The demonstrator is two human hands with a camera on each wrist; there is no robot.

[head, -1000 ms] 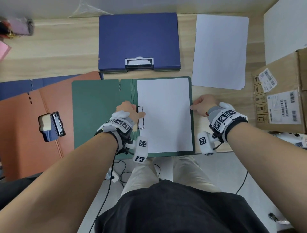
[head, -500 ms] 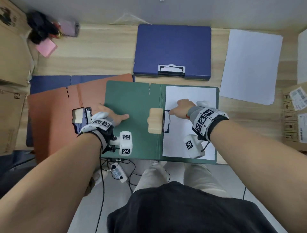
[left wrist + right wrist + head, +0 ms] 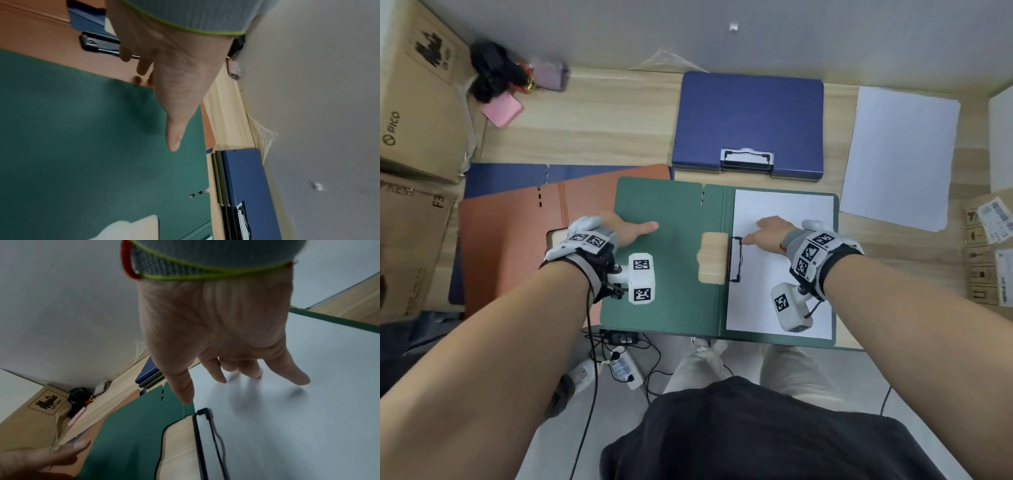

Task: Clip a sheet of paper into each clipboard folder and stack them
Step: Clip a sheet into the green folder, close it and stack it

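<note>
Green folder [image 3: 664,260] open (paper [image 3: 784,219] clipped), hands flat.

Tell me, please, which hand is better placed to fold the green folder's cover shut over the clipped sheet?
Left, probably. The left hand already lies at the outer edge of the green folder cover, while the right hand rests on the sheet.

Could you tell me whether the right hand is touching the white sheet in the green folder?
Touching: the right wrist view shows the right hand's fingertips pressed on the white sheet.
</note>
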